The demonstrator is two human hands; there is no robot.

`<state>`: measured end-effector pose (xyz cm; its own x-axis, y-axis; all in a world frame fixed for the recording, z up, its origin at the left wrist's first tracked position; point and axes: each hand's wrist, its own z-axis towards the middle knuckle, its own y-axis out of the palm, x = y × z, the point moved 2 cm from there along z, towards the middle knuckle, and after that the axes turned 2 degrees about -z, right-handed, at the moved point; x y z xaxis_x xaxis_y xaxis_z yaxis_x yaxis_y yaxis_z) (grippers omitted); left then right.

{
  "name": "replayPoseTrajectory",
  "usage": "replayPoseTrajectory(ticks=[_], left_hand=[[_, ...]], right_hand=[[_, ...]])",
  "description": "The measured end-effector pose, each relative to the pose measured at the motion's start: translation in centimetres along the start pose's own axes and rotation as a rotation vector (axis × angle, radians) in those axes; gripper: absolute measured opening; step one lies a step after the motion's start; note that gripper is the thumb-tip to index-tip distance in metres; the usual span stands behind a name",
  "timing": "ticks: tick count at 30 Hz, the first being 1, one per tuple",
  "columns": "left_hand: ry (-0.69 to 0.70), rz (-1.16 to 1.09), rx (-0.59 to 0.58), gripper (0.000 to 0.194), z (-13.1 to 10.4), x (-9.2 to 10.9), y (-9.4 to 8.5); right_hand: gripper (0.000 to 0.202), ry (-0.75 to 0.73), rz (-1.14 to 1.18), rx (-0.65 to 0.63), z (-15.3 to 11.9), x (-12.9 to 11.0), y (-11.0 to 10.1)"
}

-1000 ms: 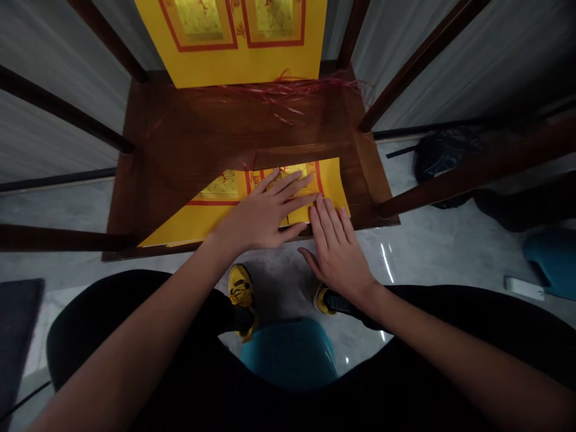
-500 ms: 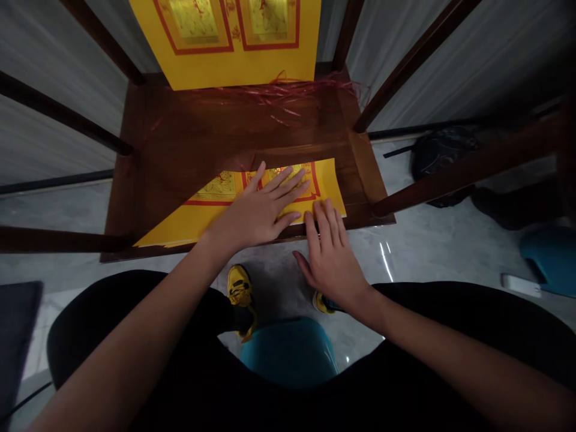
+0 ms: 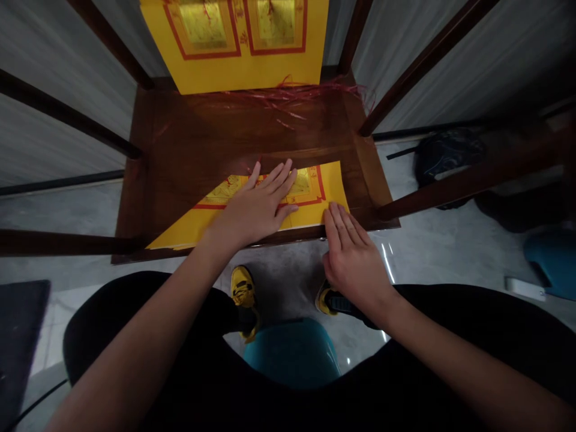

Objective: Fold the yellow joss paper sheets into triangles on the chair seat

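A sheet of yellow joss paper (image 3: 330,180) with red frames and gold patches lies along the near edge of a dark wooden shelf. Its left side runs off in a slant, and it looks folded. My left hand (image 3: 252,210) rests flat on the middle of this paper, fingers spread, covering part of the print. At the paper's near right corner, my right hand (image 3: 353,252) has its fingers together on top, with the thumb curled in at the front edge and mostly hidden.
A larger yellow joss paper stack (image 3: 252,75) sits at the back, with red plastic strings (image 3: 297,96) in front of it. Dark wooden bars (image 3: 432,192) flank the shelf (image 3: 225,132). Below me is a teal stool (image 3: 292,354); a black bag (image 3: 445,162) lies on the floor to the right.
My right hand has slid right along the paper's front edge, and its thumb has closed in. My left hand stays flat on the paper with its fingers shifted slightly left.
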<state>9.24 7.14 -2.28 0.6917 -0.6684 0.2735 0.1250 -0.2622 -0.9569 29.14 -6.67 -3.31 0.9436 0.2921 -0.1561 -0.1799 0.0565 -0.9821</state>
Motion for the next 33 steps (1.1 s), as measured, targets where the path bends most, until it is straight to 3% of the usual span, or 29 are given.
replayPoseTrajectory(ticks=[6, 10, 14, 18, 20, 23, 27, 30, 33], left_hand=[[-0.148, -0.008, -0.01, 0.093, -0.1, -0.2, -0.2], [-0.127, 0.003, -0.026, 0.08, -0.2, -0.1, -0.3], [-0.097, -0.016, 0.004, 0.07, -0.2, -0.1, -0.2], [-0.097, -0.117, 0.063, 0.067, 0.3, 0.0, 0.1], [-0.096, -0.18, 0.143, 0.054, 0.6, 0.3, -0.1], [-0.114, -0.256, 0.323, 0.026, 0.5, 0.5, -1.2], [-0.224, -0.346, 0.426, 0.025, -1.6, -1.1, -3.8], [-0.265, -0.38, 0.4, 0.028, -4.4, -3.5, -5.3], [-0.336, -0.393, 0.414, 0.029, -6.9, -6.0, -5.8]], right_hand=[[0.062, 0.032, -0.102, 0.04, -0.2, -0.6, -2.5], [0.051, 0.131, 0.022, 0.104, 2.5, 1.0, -3.6], [0.048, 0.326, 0.173, 0.002, 6.6, 3.2, -2.9], [0.032, 0.386, 0.26, -0.196, 9.6, 3.9, -2.4], [0.02, 0.333, 0.319, -0.28, 10.5, 3.8, -3.0], [0.034, 0.142, 0.485, -0.295, 11.3, 3.3, -5.1], [0.046, -0.076, 0.873, -0.358, 12.2, 1.5, -7.1], [0.03, -0.093, 1.01, -0.261, 13.0, -0.6, -5.8], [0.026, -0.092, 0.97, -0.161, 13.1, -3.2, -2.6]])
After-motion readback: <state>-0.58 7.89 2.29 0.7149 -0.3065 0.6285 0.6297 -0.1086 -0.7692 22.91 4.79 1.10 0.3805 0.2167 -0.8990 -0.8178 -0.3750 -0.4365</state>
